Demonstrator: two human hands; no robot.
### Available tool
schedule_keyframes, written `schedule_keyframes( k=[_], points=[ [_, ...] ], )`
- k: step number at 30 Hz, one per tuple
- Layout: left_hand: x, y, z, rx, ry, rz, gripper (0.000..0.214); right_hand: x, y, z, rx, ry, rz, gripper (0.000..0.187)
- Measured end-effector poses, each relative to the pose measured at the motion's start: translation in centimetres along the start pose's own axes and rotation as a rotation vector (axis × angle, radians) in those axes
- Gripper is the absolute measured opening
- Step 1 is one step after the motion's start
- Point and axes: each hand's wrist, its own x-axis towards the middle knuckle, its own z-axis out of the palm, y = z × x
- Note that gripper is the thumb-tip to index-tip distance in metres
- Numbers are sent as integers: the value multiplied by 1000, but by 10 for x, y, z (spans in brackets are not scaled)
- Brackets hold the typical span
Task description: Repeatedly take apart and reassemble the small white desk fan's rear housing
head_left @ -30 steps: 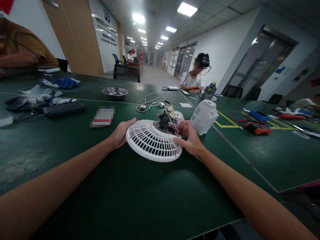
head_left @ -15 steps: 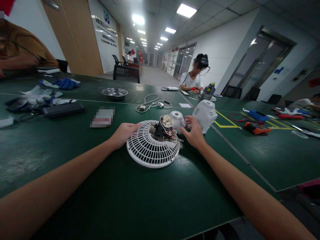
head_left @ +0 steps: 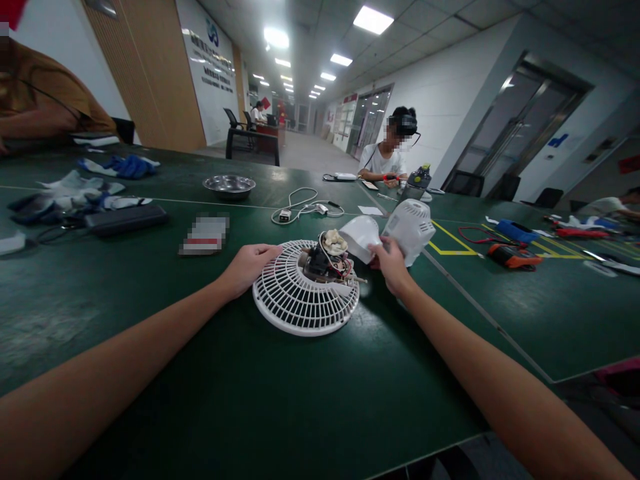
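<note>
A round white fan grille [head_left: 300, 313] lies on the green table, with a fan motor [head_left: 325, 260] and its wires on top. My left hand [head_left: 250, 267] grips the grille's left rim between thumb and fingers. Just right of the motor, my right hand [head_left: 393, 263] pinches the edge of a white plastic motor cover [head_left: 361, 235], which is tilted with its smooth side showing. Behind that hand stands a larger white vented housing [head_left: 413, 230], close to the fingers; whether they touch it is unclear.
A white cable [head_left: 300, 213] and a metal bowl [head_left: 230, 187] lie farther back. Gloves [head_left: 75, 193] and a dark case [head_left: 127, 219] are at left. A bottle [head_left: 417, 180] stands behind the housing; an orange multimeter [head_left: 515, 257] lies right. A co-worker [head_left: 385, 160] sits across.
My right hand has closed on the motor cover and turned it, so its vented end no longer faces me. My left hand and the grille have stayed put.
</note>
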Motion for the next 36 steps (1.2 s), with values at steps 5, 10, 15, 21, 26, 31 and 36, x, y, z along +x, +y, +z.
schedule_keyframes(
  k=[5,10,15,21,26,31,36],
  points=[
    [1,0,-1,3,9,-9,23,-17,-26,4,537,-225,246,48],
    [-2,3,1,41,3,8,30,-37,-37,18,519,-220,-32,47],
    [-7,7,5,39,13,19,41,-46,-39,18,397,-309,-241,64],
    [-10,12,2,393,25,250,55,-50,-45,10,128,-370,-474,74],
    [-22,27,6,688,-50,534,52,-50,-49,7,-61,-381,-616,76],
    [-35,42,20,872,-212,588,77,-47,-47,5,-75,-417,-670,78],
    [-37,51,30,983,-266,621,80,-49,-49,3,-67,-509,-691,85]
  ],
)
